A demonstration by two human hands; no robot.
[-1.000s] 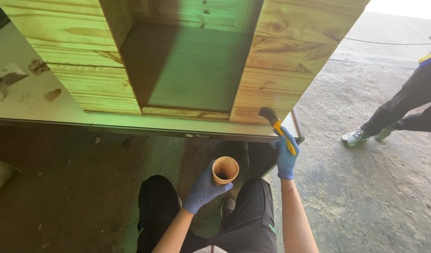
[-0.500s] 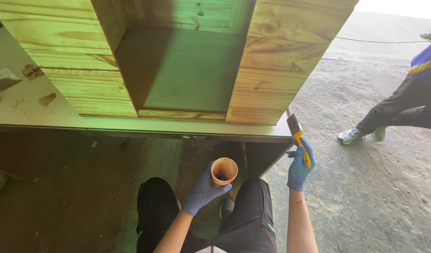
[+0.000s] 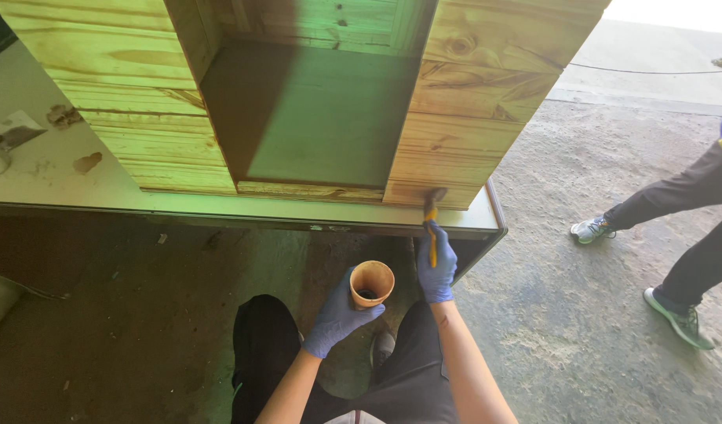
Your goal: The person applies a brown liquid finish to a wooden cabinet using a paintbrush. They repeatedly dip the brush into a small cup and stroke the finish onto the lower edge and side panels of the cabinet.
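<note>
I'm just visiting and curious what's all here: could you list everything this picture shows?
Wooden cabinet: one, pale pine planks with a dark stained recess, on the table.
Table: one, light top with dark edge, under the cabinet.
Paper cup: one, brown, dark liquid inside, below the table edge.
Brush: one, yellow handle, bristles on the cabinet's lower front edge.
Concrete floor: grey, at right.
Another person's legs: dark trousers, grey trainers, far right.
Own knees: black trousers, bottom centre.
Left hand: blue glove, holding the paper cup.
Right hand: blue glove, gripping the brush.
</note>
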